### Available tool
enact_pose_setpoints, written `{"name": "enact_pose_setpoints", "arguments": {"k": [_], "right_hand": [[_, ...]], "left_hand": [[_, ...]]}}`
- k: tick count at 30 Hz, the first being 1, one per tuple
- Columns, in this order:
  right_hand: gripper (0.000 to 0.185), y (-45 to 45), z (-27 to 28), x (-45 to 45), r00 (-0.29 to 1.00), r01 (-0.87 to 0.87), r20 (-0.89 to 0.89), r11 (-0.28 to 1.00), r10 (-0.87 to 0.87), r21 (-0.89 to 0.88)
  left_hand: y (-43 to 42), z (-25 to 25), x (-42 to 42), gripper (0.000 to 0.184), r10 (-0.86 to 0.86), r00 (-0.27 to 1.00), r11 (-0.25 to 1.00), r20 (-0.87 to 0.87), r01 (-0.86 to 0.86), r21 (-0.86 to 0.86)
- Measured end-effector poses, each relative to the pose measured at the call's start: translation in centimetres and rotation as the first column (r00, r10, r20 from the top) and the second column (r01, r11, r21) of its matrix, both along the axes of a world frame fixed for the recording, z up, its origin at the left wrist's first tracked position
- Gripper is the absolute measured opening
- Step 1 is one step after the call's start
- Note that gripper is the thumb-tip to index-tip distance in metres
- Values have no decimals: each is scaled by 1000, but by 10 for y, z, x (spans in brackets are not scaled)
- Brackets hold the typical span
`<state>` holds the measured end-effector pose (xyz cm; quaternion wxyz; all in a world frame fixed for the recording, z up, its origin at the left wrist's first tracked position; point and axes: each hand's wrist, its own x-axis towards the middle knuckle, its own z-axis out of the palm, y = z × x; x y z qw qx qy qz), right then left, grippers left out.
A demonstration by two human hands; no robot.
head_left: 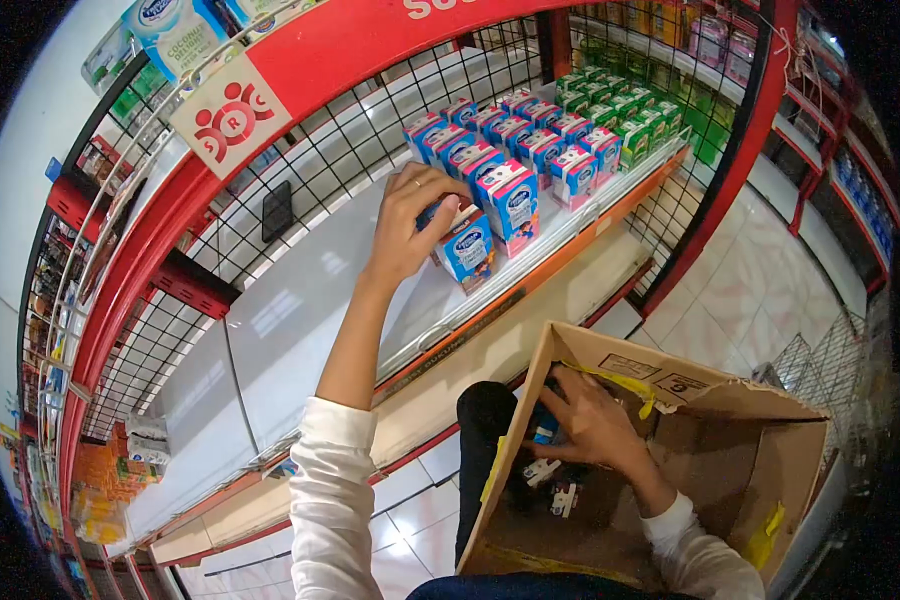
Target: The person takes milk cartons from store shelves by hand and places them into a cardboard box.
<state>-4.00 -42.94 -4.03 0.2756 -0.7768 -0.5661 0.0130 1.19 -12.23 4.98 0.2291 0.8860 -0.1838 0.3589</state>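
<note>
The white shelf (280,350) is running diagonally across the view, a broad stretch of its surface lying between the left hand (420,215) and the orange packets (105,475) at its far left end. Black wire mesh (320,190) is standing along the shelf's back edge, and a thin wire rail (560,245) is edging its front. Below the shelf's front edge and to the right, the open cardboard box (770,480) is tilting, its torn rim facing up and leaving room around the right hand (595,420).

On the right part of the shelf, blue-and-pink cartons (540,150) are standing in close rows, with green cartons (638,130) lining up farther right. The left hand is curling over the top of one blue carton (468,252) at the shelf's front edge, just beside a taller-looking carton (510,205); whether its base is bearing on the shelf is unclear. Inside the box below the shelf, the right hand is spreading its fingers beside a partly hidden blue item (545,425); whether it is gripping that cannot be told. Small black-and-white pieces (564,499) are lying beneath.
</note>
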Motion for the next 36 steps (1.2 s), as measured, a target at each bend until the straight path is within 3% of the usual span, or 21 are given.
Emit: {"name": "enact_pose_setpoints", "arguments": {"k": [33,36], "right_hand": [[68,-3,-2,-2,999,34,33,999,-32,-42],[73,-3,0,-2,1000,22,-17,992,-24,-122]], "left_hand": [[9,0,3,14,-25,997,992,-79,15,-127],[11,1,3,14,-36,994,989,-103,20,-148]]}}
